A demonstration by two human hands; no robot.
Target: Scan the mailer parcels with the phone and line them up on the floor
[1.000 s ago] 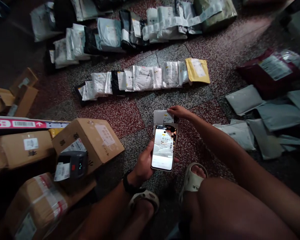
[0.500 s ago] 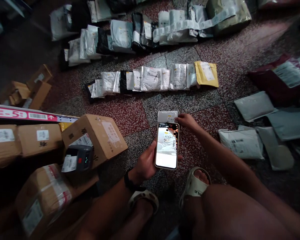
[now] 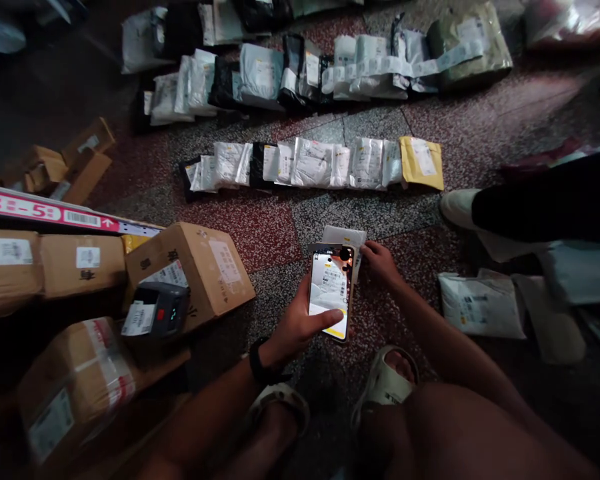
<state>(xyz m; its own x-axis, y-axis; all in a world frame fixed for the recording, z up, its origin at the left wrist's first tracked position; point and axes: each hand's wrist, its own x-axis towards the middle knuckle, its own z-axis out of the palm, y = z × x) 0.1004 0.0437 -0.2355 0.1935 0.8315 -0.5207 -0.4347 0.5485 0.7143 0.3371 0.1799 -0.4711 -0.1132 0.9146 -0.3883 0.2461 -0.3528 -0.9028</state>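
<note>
Thumb lands on the screen

Since a second ago the left hand [image 3: 295,327] has swung its thumb across the smartphone [image 3: 331,291], its grip wrapped around the phone. Right hand [image 3: 379,261] pinches the small white parcel [image 3: 345,237] on the floor just beyond. Someone's shoe [image 3: 459,207] has stepped in beside the yellow mailer [image 3: 421,162].

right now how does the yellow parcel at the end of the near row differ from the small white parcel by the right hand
The yellow parcel is mustard-coloured; the white parcel is pale. The yellow parcel lies in a row, overlapping its neighbour, with nobody touching it; the white parcel lies alone on the floor, with the right hand at its edge and partly hidden behind the phone in the left hand. Both lie flat and carry a printed label.
</note>
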